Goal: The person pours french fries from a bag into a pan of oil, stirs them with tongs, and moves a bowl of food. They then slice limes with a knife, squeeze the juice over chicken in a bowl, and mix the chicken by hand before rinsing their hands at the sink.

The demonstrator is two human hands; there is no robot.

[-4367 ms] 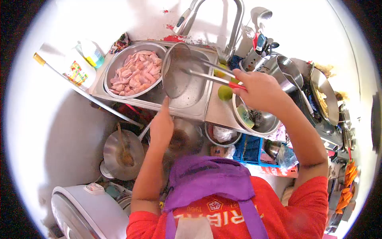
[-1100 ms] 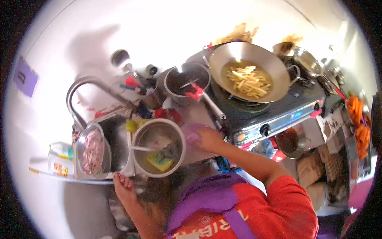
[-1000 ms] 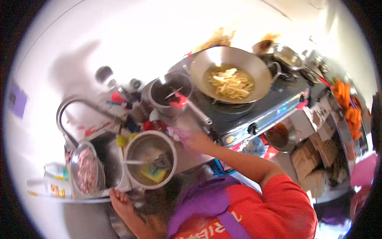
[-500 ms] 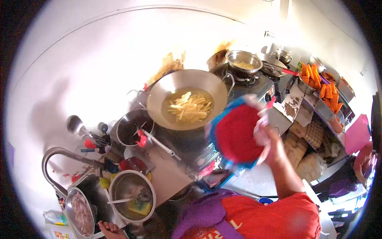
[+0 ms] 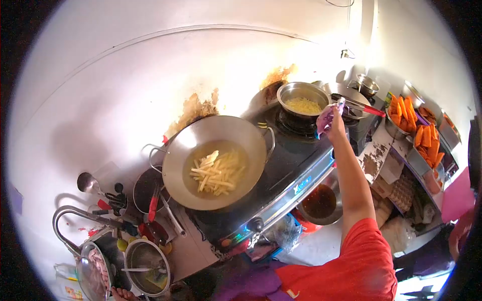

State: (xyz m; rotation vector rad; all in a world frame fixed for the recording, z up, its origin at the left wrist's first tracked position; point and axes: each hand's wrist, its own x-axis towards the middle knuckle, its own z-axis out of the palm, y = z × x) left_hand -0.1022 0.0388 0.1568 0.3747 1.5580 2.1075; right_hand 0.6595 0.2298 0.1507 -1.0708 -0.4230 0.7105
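My right hand (image 5: 331,125) is closed on a crumpled purple-and-white cloth (image 5: 327,120), just beside the rim of a steel bowl (image 5: 304,99) with pale yellow food, over the rear burner. To the left, a large wok (image 5: 183,150) holds pale cut sticks (image 5: 216,173) in liquid. Low at the left, my left hand (image 5: 123,294) shows only in part, between a metal bowl of raw meat (image 5: 93,273) and a grey bowl (image 5: 146,268); its fingers are too unclear to read.
Orange pieces (image 5: 427,143) fill containers at the right. A pan of dark red liquid (image 5: 320,202) sits below the stove's front edge (image 5: 296,188). A curved faucet (image 5: 63,226) and a dark pot (image 5: 149,190) stand at the left. Another person's arm (image 5: 458,236) shows at the far right.
My right hand has moved up and away toward the rear burner. The red, blue-edged item near it earlier is no longer seen there. The view has shifted, and the pan of dark red liquid now shows.
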